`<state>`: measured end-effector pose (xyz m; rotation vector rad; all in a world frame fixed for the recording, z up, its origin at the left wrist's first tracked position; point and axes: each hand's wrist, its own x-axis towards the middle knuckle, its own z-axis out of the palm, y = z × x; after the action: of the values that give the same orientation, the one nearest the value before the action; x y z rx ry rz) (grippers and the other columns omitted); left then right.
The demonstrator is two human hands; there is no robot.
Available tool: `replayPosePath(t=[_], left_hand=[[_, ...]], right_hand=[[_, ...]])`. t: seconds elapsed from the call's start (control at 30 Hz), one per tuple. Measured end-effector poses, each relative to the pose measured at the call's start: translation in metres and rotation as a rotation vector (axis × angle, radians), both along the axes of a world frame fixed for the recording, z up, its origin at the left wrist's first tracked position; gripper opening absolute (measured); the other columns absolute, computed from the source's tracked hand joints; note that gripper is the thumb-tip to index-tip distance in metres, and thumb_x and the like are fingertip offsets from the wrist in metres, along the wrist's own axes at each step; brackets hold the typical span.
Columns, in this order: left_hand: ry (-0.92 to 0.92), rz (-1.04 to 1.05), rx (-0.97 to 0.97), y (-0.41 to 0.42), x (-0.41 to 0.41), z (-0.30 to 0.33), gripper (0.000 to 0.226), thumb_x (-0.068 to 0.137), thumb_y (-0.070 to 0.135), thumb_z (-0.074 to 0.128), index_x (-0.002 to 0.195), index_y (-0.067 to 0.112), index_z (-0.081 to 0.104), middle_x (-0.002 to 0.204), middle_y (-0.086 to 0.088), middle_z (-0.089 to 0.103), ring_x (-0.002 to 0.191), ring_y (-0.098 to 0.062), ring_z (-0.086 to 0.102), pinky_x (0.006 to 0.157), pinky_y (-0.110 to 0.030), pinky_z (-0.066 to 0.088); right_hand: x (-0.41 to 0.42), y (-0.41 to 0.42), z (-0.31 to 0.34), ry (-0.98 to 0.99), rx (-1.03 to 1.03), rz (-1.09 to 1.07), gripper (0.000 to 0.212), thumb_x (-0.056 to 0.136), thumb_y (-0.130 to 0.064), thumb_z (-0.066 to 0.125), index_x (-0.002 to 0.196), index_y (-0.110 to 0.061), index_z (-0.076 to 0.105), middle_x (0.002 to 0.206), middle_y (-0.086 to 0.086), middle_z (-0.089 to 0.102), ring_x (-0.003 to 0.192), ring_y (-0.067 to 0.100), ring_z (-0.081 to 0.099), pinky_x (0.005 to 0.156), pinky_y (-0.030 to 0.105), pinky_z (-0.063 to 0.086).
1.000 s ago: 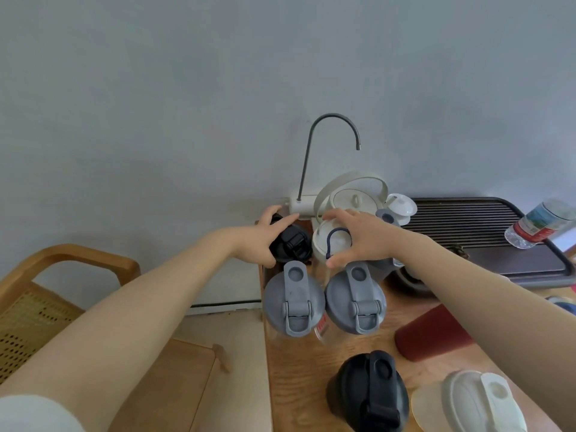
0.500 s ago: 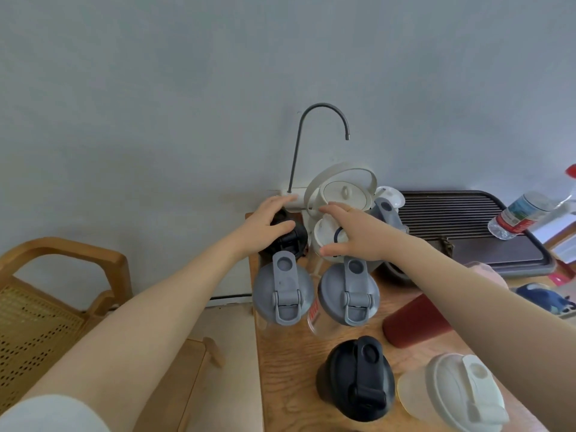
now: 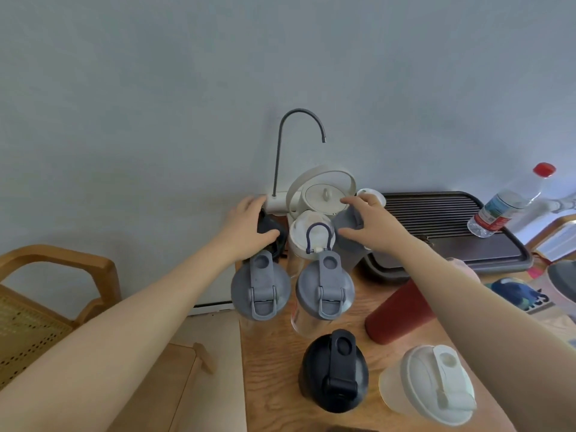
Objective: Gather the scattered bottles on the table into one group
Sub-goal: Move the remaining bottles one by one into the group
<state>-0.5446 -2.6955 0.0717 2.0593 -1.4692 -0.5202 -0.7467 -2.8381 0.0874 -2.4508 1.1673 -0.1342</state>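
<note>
Wooden counter [image 3: 274, 353] by grey wall | right hand [image 3: 369, 224] has shifted from white bottle [image 3: 311, 233] to grasping grey bottle [image 3: 347, 227] | left hand [image 3: 249, 226] still clasps black bottle [image 3: 269, 232] | back-row gathering continues

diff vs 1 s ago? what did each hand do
The right hand left the white loop-lid bottle and shifted right onto the grey bottle beside the kettle. The left hand stays clasped on the black bottle. The two grey flip-lid bottles in front are unmoved.
</note>
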Motion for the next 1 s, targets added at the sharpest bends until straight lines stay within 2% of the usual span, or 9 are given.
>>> replayPosePath(t=[0.1,0.2,0.3,0.5,0.6,0.73,0.83,0.93,1.0], left_hand=[[-0.115,-0.101,-0.065,0.000,-0.023,0.017,0.072,0.083,0.033,0.061,0.142,0.016,0.023,0.153,-0.010,0.017,0.140,-0.027,0.017,0.113,-0.039,0.019],[-0.208,-0.191,0.035,-0.010,-0.051,0.026,0.084,0.078,0.041,0.066,0.143,0.022,0.017,0.154,-0.008,0.014,0.138,-0.028,0.022,0.110,-0.044,0.030],[-0.296,-0.202,0.184,-0.025,-0.066,0.024,0.078,0.081,0.040,0.061,0.143,0.026,0.016,0.151,-0.012,0.019,0.131,-0.033,0.034,0.100,-0.048,0.041],[-0.273,-0.130,0.260,-0.035,-0.074,0.022,0.067,0.084,0.035,0.059,0.141,0.024,0.026,0.144,-0.011,0.034,0.124,-0.032,0.044,0.098,-0.047,0.043],[-0.242,-0.115,0.247,-0.032,-0.077,0.020,0.066,0.085,0.033,0.058,0.141,0.023,0.025,0.148,-0.009,0.031,0.130,-0.029,0.038,0.103,-0.046,0.038],[-0.229,-0.057,0.124,-0.012,-0.077,0.026,0.060,0.088,0.030,0.054,0.141,0.022,0.028,0.150,-0.005,0.031,0.135,-0.027,0.031,0.109,-0.044,0.031],[-0.224,0.062,0.009,0.025,-0.078,0.032,0.058,0.087,0.030,0.056,0.139,0.018,0.031,0.148,-0.007,0.031,0.135,-0.028,0.030,0.111,-0.042,0.027],[-0.207,0.178,0.082,0.070,-0.078,0.026,0.069,0.083,0.039,0.061,0.140,0.018,0.028,0.149,-0.005,0.025,0.134,-0.024,0.029,0.107,-0.038,0.029],[-0.134,0.237,0.191,0.087,-0.079,0.018,0.083,0.076,0.047,0.066,0.141,0.020,0.023,0.150,-0.005,0.023,0.134,-0.025,0.030,0.104,-0.039,0.033]], right_hand=[[-0.005,0.002,-0.002,-0.012,-0.009,-0.004,0.076,0.077,-0.039,0.068,0.140,-0.028,0.028,0.144,0.015,0.026,0.124,0.034,0.042,0.101,0.039,0.038],[-0.015,0.004,-0.007,-0.086,0.116,-0.031,0.098,0.066,-0.038,0.079,0.142,-0.030,0.018,0.140,0.017,0.028,0.125,0.034,0.039,0.100,0.040,0.038],[-0.017,0.004,-0.006,-0.014,0.078,0.024,0.093,0.064,-0.029,0.078,0.138,-0.029,0.021,0.129,0.017,0.038,0.113,0.036,0.047,0.086,0.035,0.043],[-0.036,-0.006,-0.007,0.064,0.019,0.036,0.095,0.062,-0.035,0.078,0.137,-0.031,0.020,0.135,0.020,0.033,0.107,0.043,0.051,0.084,0.044,0.048],[-0.046,-0.012,-0.006,0.116,0.049,0.060,0.104,0.063,-0.048,0.076,0.142,-0.034,0.011,0.143,0.021,0.025,0.119,0.045,0.045,0.094,0.050,0.046],[-0.048,-0.008,-0.002,0.192,-0.124,0.070,0.100,0.070,-0.064,0.061,0.145,-0.033,0.002,0.153,0.020,0.015,0.136,0.043,0.025,0.108,0.055,0.028],[-0.052,0.008,0.018,0.056,-0.234,0.122,0.088,0.076,-0.058,0.059,0.145,-0.024,0.017,0.154,0.018,0.017,0.142,0.036,0.014,0.113,0.051,0.017],[-0.052,0.043,0.033,-0.184,-0.293,0.190,0.061,0.081,-0.046,0.059,0.129,-0.011,0.043,0.138,0.014,0.043,0.128,0.031,0.037,0.102,0.040,0.034],[-0.046,0.069,0.031,-0.150,-0.184,0.212,0.053,0.085,-0.044,0.055,0.122,-0.007,0.047,0.125,0.013,0.052,0.114,0.029,0.050,0.088,0.038,0.043]])
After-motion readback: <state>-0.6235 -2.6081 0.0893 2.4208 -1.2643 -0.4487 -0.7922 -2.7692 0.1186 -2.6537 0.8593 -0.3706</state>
